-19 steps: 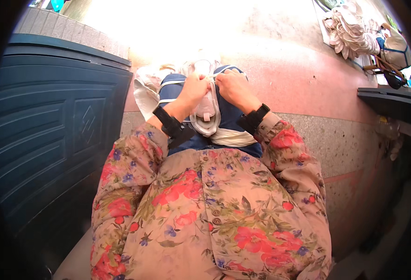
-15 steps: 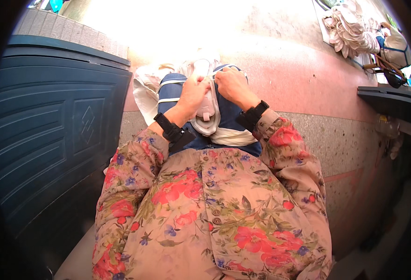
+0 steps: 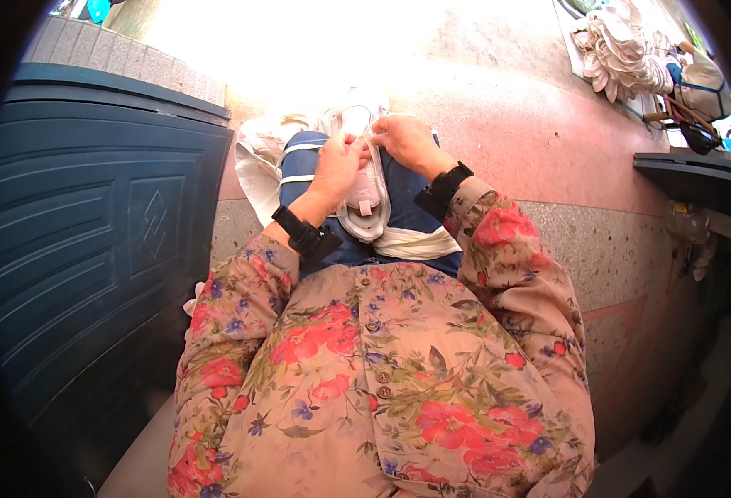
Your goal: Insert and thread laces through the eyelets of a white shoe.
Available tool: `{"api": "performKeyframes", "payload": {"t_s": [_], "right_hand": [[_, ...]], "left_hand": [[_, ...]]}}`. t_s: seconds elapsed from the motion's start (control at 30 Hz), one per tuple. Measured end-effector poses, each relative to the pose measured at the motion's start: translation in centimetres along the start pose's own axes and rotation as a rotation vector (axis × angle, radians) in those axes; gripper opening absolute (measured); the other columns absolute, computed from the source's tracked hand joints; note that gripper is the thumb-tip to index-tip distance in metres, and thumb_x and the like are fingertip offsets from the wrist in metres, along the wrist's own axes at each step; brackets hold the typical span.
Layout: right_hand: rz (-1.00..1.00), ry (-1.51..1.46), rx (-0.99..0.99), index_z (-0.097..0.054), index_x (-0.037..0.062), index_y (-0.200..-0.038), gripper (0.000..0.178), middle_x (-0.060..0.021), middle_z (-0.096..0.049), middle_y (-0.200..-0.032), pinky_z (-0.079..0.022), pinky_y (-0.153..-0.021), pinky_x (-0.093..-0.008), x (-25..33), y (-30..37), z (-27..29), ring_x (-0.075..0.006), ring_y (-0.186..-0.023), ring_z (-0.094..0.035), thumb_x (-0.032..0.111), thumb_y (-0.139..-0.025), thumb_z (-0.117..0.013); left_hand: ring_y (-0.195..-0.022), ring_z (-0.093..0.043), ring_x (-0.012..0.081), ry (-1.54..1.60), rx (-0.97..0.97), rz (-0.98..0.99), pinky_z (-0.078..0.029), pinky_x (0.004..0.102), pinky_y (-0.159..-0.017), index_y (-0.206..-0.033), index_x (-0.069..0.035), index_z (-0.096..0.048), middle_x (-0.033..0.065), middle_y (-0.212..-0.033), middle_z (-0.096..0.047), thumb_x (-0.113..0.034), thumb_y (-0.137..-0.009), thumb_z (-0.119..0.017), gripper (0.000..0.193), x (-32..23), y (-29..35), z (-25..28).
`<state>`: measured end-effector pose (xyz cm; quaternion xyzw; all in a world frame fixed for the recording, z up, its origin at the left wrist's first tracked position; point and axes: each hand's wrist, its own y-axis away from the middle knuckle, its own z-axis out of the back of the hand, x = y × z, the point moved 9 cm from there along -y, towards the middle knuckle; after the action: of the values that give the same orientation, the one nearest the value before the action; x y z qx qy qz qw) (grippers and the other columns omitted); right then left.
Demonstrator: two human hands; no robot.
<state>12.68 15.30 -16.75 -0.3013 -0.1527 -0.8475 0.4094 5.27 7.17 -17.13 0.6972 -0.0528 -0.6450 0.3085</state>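
A pale pink and white lace-up shoe (image 3: pixel 364 197) lies lengthwise between my thighs, its padded opening and pull tab toward me. Over its front part my left hand (image 3: pixel 340 170) is closed, thumb and fingertips pinching a thin white shoelace. My right hand (image 3: pixel 407 141) pinches the lace too, just to the right and close to the left fingertips. The lace is so thin and bright there that its exact path is hard to make out. White strands (image 3: pixel 300 178) cross my left knee, and a bundle of off-white laces (image 3: pixel 415 243) lies over my right thigh.
White shoes or cloth (image 3: pixel 257 153) lie beyond my left knee. A dark blue panelled door (image 3: pixel 116 199) stands close on the left. At the far right are a heap of pale shoe pieces (image 3: pixel 618 50), a stuffed white bag (image 3: pixel 706 87) and a dark ledge (image 3: pixel 689 174).
My right hand has moved slightly left and down, closer to my left hand. The lace stretch that showed between them is now shorter. The shoe has stayed in place.
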Motion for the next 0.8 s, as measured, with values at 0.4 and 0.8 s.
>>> {"api": "performKeyframes", "payload": {"t_s": [0.4,0.8], "right_hand": [[0.05,0.275,0.222,-0.062,0.0044,-0.08,0.02,-0.0143,-0.058,-0.09,-0.043,-0.074,-0.0437,1.9,1.5,-1.3,-0.0311,-0.09,-0.053,0.019,-0.078,-0.048],[0.102,0.201,0.14,-0.058,0.0057,-0.08,0.014,-0.0119,-0.057,-0.086,-0.042,-0.072,-0.0442,1.7,1.9,-1.2,-0.0307,-0.088,-0.052,0.013,-0.076,-0.047]], "left_hand": [[-0.072,-0.061,0.0308,-1.071,-0.048,-0.348,-0.048,0.0401,-0.065,-0.082,-0.008,-0.066,0.0165,-0.076,-0.062,-0.021,-0.075,-0.052,0.02,-3.2,-0.4,-0.8],[-0.068,-0.061,0.0331,-1.344,-0.082,-0.416,-0.048,0.0423,-0.06,-0.074,-0.005,-0.059,0.0172,-0.071,-0.06,-0.025,-0.075,-0.053,0.021,-2.8,-0.1,-2.2]]}}
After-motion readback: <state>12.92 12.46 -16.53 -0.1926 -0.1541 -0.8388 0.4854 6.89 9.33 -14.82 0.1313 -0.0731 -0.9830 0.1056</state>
